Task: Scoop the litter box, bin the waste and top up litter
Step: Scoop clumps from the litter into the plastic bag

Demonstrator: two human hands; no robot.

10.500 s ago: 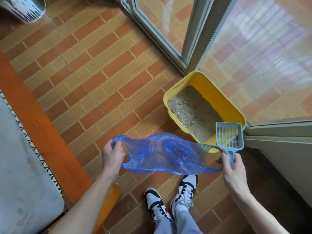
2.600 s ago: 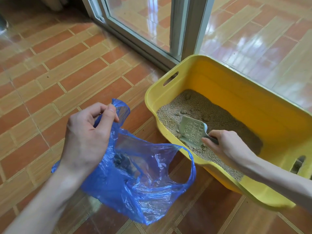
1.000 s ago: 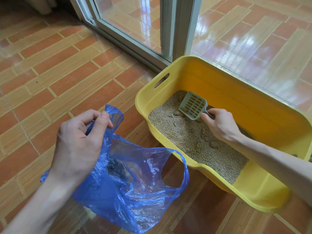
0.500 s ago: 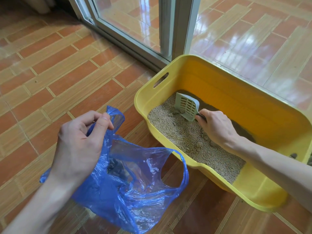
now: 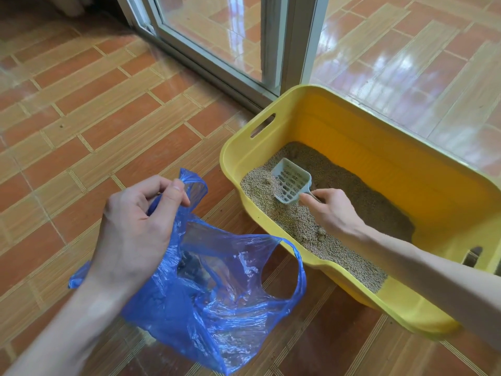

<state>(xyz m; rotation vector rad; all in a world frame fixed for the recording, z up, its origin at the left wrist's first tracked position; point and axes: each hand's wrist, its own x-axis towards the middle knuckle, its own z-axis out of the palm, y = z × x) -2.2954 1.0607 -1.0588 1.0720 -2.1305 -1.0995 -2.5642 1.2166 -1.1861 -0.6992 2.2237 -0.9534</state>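
My right hand (image 5: pixel 332 210) is wrapped round the scoop (image 5: pixel 291 184) handle, hiding it, scoop head down in the litter (image 5: pixel 303 226) inside the yellow litter box (image 5: pixel 379 147). Left hand (image 5: pixel 138 229) pinches the blue bag (image 5: pixel 217 289) open on the floor; dark stuff inside is hard to make out, no writing anywhere.

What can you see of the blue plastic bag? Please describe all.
The blue plastic bag is thin, crinkled, translucent film with loop handles. The left hand pinches one handle and holds the mouth open; the other handle hangs free. It sags on the tiled floor beside the yellow litter box. Something dark shows inside.
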